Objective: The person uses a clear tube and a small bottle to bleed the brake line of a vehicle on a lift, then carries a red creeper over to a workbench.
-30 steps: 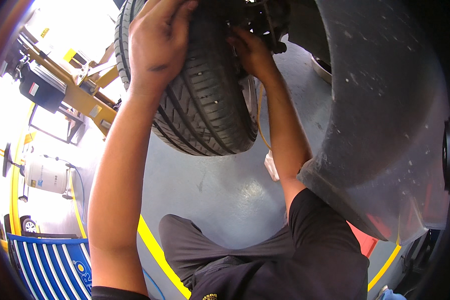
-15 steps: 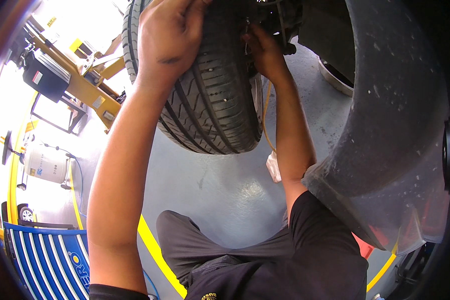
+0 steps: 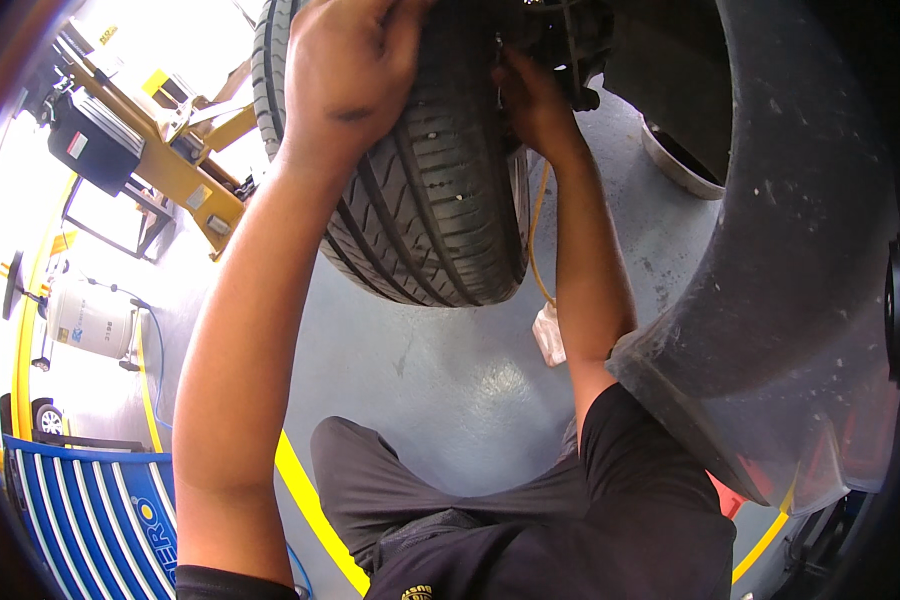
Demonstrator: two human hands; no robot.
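Note:
A black car tire (image 3: 430, 210) hangs in front of me, its grooved tread turned my way. My left hand (image 3: 345, 80) is over the upper tread, fingers curled and thumb drawn in. Its fingertips run out at the top edge, so what they grip is hidden. On the inner side of the wheel, my right hand (image 3: 545, 115) is closed on a slim shiny metal tool (image 3: 499, 70), held roughly upright beside dark suspension parts (image 3: 575, 50). A thin amber hose (image 3: 537, 240) leads down from behind the wheel to a whitish bottle (image 3: 548, 335) next to my right forearm.
A dark fender and bumper edge (image 3: 770, 290) curves close along my right arm. At left stand a yellow lift frame (image 3: 205, 200), a white tank (image 3: 92, 318) and a blue slatted panel (image 3: 90, 515). A round pan (image 3: 675, 165) lies beyond the wheel well.
The view has shifted slightly, so the wheel and fender sit a little farther right. Both hands keep nearly the same places, and the right still holds the metal tool.

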